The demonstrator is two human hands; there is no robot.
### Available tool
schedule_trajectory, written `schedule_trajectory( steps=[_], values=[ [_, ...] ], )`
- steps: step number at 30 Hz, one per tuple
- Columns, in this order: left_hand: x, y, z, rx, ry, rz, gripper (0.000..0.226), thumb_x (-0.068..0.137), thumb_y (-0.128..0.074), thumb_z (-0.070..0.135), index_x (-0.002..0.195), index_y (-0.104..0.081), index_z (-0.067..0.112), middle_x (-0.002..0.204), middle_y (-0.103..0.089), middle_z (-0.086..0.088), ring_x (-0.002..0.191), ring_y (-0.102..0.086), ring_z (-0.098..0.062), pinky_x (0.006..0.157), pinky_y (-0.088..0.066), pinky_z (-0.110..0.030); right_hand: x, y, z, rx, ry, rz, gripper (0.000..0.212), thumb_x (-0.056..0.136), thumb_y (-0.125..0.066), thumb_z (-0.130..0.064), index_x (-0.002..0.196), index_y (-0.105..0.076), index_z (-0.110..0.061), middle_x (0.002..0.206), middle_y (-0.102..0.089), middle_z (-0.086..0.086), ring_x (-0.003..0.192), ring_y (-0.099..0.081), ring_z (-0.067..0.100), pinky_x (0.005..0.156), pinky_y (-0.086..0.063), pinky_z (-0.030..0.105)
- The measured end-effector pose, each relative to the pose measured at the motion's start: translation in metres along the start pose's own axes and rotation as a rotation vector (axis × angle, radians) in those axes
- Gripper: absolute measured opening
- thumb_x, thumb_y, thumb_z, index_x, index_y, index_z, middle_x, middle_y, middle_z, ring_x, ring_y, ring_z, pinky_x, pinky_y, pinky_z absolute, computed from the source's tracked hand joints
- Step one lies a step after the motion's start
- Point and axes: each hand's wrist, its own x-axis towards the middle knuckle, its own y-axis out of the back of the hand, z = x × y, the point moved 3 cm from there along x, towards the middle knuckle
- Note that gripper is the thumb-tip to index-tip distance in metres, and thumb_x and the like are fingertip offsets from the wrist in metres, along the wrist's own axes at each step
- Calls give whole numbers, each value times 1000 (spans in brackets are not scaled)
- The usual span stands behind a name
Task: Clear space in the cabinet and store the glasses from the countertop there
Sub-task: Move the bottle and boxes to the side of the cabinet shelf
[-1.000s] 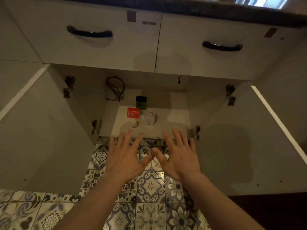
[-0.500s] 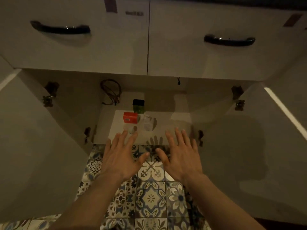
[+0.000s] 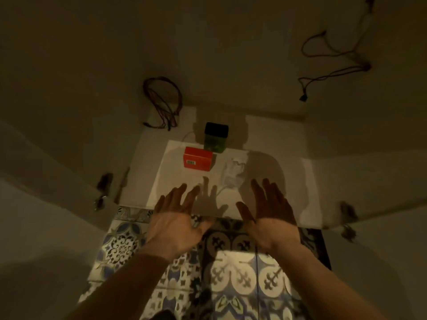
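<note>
1. Left hand (image 3: pixel 179 219): you are holding it at lower centre of the frame, fingers spread and straight, gripping nothing, fingertips hovering over the front edge of the cabinet floor (image 3: pixel 272 139).
2. Right hand (image 3: pixel 269 211): you are holding it just right of centre, palm turned inward, fingers straight and relaxed, likewise empty.
3. Clear glass item (image 3: pixel 233 174): it is sitting on the cabinet floor at mid-frame, just above and between your two sets of fingertips. It is blurred and transparent, so its exact form and whether it stands upright cannot be told. Your right hand is looking the nearer of the two; the item is lying up-frame and slightly left of those fingers.
4. Red box (image 3: pixel 198 159): it is standing left of the glass item and up-frame of your left fingers, its long side running across the frame, a barcode label facing you.
5. Green container with black lid (image 3: pixel 216 139): it is standing upright behind the red box, at its right rear corner; contact cannot be told.
6. Looped cable (image 3: pixel 161 102): it is hanging at the rear left corner, well apart from the boxes. A second cord (image 3: pixel 335 54) is trailing across the upper right.
7. Countertop glasses: none are showing in this view.
8. Judgement: you are at the clearing stage. Nothing is standing between your fingers and the front items, though reaching the green container is likely to mean passing over the red box.
</note>
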Motion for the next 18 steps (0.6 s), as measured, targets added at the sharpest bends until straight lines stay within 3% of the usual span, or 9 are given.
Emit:
schedule_trajectory(
  steps=[2, 7, 8, 11, 13, 15, 18],
  values=[
    [31, -27, -17, -18, 30, -16, 91, 78, -42, 78, 150, 4, 44, 163, -5, 5, 147, -11, -20, 118, -9, -39, 37, -25, 10, 37, 8, 31, 76, 97, -29, -67, 159, -1, -34, 169, 1, -1, 155, 2, 23, 124, -11, 47],
    [108, -81, -35, -9, -19, 25, 106, 63, -26, 89, 153, -4, 38, 162, -11, 4, 145, -19, -22, 115, -20, -41, 130, -73, 40, 98, 25, 131, 92, 91, -55, -63, 160, -10, -23, 166, -17, 9, 152, -17, 29, 119, -24, 48],
    [123, -88, -37, 28, -37, 32, 107, 64, -32, 89, 153, -5, 36, 162, -15, 3, 143, -25, -22, 113, -25, -40, 146, -77, 45, 108, 54, 171, 97, 86, -64, -61, 159, -17, -17, 163, -25, 13, 148, -25, 32, 118, -28, 49],
    [167, -107, -44, 80, -107, 79, 95, 75, -57, 74, 150, -18, 30, 146, -39, 2, 119, -51, -21, 92, -46, -35, 195, -86, 52, 179, 149, 156, 106, 70, -85, -51, 153, -33, -12, 151, -42, 15, 138, -41, 35, 110, -38, 51],
    [182, -116, -48, 82, -139, 93, 69, 82, -63, 57, 139, -35, 31, 126, -54, 5, 101, -58, -17, 75, -45, -28, 216, -95, 53, 273, 193, 51, 97, 66, -92, -37, 146, -43, -11, 138, -54, 12, 127, -53, 32, 103, -44, 48],
    [188, -120, -51, 129, -189, 100, 45, 86, -62, 43, 127, -48, 29, 115, -60, 6, 95, -60, -16, 71, -39, -24, 228, -101, 56, 272, 197, 54, 80, 67, -92, -28, 135, -53, -14, 124, -63, 8, 115, -62, 28, 93, -49, 33],
    [187, -113, -60, 65, -244, 67, 34, 84, -62, 40, 117, -55, 31, 103, -60, 11, 85, -57, -11, 68, -35, -20, 236, -103, 60, 205, 293, 95, 81, 71, -90, -30, 140, -51, -16, 131, -57, -6, 123, -53, 14, 90, -30, 7]
  ],
)
